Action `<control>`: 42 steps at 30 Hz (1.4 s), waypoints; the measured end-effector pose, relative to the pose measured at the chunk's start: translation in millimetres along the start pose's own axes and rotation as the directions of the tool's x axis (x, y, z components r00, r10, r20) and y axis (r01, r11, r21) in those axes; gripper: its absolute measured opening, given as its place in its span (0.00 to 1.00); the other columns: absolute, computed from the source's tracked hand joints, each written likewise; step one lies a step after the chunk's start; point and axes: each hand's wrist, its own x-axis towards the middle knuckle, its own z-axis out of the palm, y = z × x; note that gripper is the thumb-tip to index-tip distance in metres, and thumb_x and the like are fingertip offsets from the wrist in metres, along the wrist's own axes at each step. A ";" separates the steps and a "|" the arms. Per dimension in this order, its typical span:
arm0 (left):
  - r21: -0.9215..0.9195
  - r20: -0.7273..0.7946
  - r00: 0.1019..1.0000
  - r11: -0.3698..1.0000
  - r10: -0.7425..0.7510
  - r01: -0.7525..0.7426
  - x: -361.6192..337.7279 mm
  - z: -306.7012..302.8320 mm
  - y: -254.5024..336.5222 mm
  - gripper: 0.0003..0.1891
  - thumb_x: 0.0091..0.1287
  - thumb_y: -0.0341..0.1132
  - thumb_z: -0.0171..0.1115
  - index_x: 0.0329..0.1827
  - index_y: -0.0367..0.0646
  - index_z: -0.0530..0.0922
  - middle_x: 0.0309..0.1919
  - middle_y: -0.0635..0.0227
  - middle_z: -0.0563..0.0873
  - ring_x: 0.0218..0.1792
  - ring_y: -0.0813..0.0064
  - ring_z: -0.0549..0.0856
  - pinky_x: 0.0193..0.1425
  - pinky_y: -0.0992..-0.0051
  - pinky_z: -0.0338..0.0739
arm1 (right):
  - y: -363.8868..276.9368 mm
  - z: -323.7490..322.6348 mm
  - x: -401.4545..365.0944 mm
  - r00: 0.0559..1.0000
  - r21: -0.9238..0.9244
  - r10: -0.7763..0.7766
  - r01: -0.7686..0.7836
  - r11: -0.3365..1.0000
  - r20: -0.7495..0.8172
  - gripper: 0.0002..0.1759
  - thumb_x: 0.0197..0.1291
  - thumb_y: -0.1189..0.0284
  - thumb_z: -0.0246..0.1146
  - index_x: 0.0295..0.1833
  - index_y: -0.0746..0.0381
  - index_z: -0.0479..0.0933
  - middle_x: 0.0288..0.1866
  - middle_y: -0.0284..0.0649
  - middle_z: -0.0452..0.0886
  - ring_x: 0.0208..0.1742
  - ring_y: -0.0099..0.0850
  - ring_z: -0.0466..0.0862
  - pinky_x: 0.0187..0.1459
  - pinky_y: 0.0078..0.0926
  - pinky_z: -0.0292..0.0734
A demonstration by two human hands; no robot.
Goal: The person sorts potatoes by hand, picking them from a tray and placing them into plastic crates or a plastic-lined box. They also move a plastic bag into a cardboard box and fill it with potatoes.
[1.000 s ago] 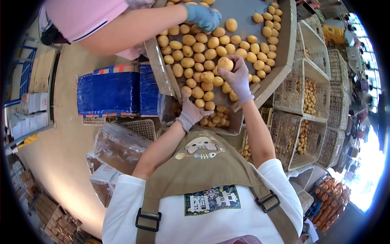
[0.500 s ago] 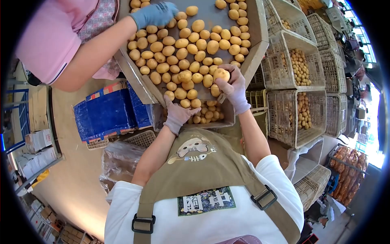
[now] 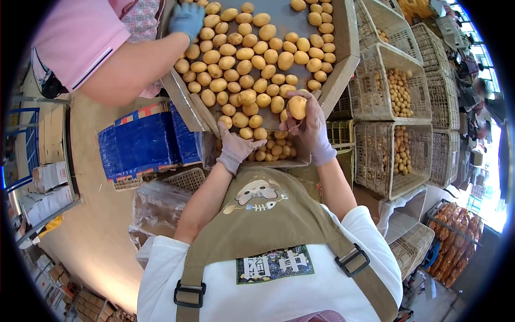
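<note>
My right hand, in a thin pale glove, grips a round yellow potato above the right side of the tray's front opening. My left hand, gloved alike, is open with thumb and fingers spread at the front edge of the sorting tray. Its fingertips are beside a potato at the lip. Many loose potatoes cover the grey tray surface. Just below the lip, between my hands, a bin holds more potatoes, partly hidden by my left hand.
At upper left, a co-worker's blue-gloved hand rests among the potatoes. Plastic crates with potatoes stack on the right. A blue-covered box and a plastic-lined carton stand on the left.
The co-worker's blue-gloved hand has moved left across the tray. My right hand still holds a potato, now slightly lower and turned. My left hand stays at the lip.
</note>
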 end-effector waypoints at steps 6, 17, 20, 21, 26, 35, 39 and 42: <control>0.026 0.056 0.998 1.000 0.014 -0.015 -1.1 2.3 -1.2 0.59 0.56 0.83 0.48 0.84 0.54 0.48 0.82 0.63 0.51 0.80 0.46 0.53 0.74 0.27 0.49 | -13.5 18.8 -16.3 0.996 -0.210 -0.091 0.094 0.973 0.021 0.32 0.57 0.75 0.74 0.65 0.64 0.68 0.45 0.35 0.78 0.42 0.20 0.81 0.45 0.18 0.80; 0.042 0.028 0.999 0.998 0.037 -0.038 -4.0 8.2 -2.9 0.60 0.56 0.82 0.50 0.84 0.53 0.47 0.82 0.63 0.51 0.80 0.46 0.53 0.75 0.26 0.49 | -7.8 12.6 -22.2 0.967 -0.377 -0.222 0.254 0.891 0.126 0.33 0.54 0.73 0.78 0.63 0.67 0.71 0.50 0.38 0.81 0.48 0.21 0.81 0.51 0.21 0.79; 0.040 0.029 0.999 0.998 0.037 -0.038 -4.1 10.0 -2.4 0.60 0.56 0.82 0.51 0.84 0.53 0.46 0.82 0.62 0.51 0.80 0.46 0.54 0.75 0.27 0.49 | -3.7 11.4 -21.0 0.958 -0.378 -0.256 0.287 0.880 0.131 0.33 0.54 0.74 0.78 0.63 0.67 0.71 0.50 0.38 0.80 0.49 0.22 0.80 0.52 0.22 0.79; 0.031 0.007 0.999 0.999 0.036 -0.037 -4.5 10.4 -2.3 0.58 0.57 0.81 0.49 0.84 0.55 0.47 0.82 0.63 0.51 0.80 0.47 0.54 0.74 0.27 0.50 | -2.2 12.5 -20.8 0.953 -0.369 -0.276 0.303 0.879 0.125 0.33 0.54 0.74 0.78 0.62 0.67 0.71 0.50 0.37 0.80 0.50 0.22 0.80 0.52 0.22 0.79; 0.034 -0.060 0.997 0.998 0.054 -0.052 -8.2 16.5 -4.0 0.59 0.56 0.82 0.50 0.84 0.54 0.46 0.82 0.62 0.51 0.80 0.46 0.54 0.74 0.28 0.52 | -3.6 16.0 -18.7 0.979 -0.324 -0.204 0.196 0.925 0.009 0.31 0.56 0.75 0.76 0.62 0.66 0.70 0.50 0.36 0.80 0.51 0.22 0.79 0.53 0.22 0.79; 0.027 -0.067 0.997 0.999 0.033 -0.031 -8.9 13.9 -3.3 0.59 0.56 0.83 0.48 0.83 0.55 0.49 0.82 0.62 0.52 0.80 0.46 0.54 0.74 0.28 0.51 | 15.8 3.6 -1.5 0.984 -0.437 -0.130 0.065 0.897 -0.122 0.31 0.58 0.72 0.75 0.63 0.68 0.70 0.50 0.40 0.83 0.47 0.24 0.84 0.50 0.22 0.82; 0.028 -0.027 0.998 0.998 0.049 -0.048 -8.2 12.2 -3.7 0.57 0.57 0.83 0.47 0.83 0.56 0.50 0.82 0.63 0.52 0.80 0.46 0.53 0.74 0.27 0.50 | 25.9 -2.1 -8.0 0.961 -0.528 -0.239 0.133 0.839 -0.137 0.33 0.54 0.70 0.78 0.63 0.67 0.72 0.50 0.43 0.84 0.47 0.26 0.85 0.51 0.24 0.82; -0.012 -0.065 0.998 1.000 0.024 -0.025 -6.5 9.7 -0.8 0.56 0.58 0.83 0.46 0.83 0.57 0.51 0.82 0.63 0.53 0.80 0.46 0.53 0.73 0.26 0.50 | 28.7 -40.0 -45.2 0.954 -0.662 -0.271 0.120 0.740 -0.129 0.32 0.50 0.68 0.79 0.61 0.63 0.76 0.50 0.45 0.86 0.48 0.31 0.87 0.50 0.29 0.83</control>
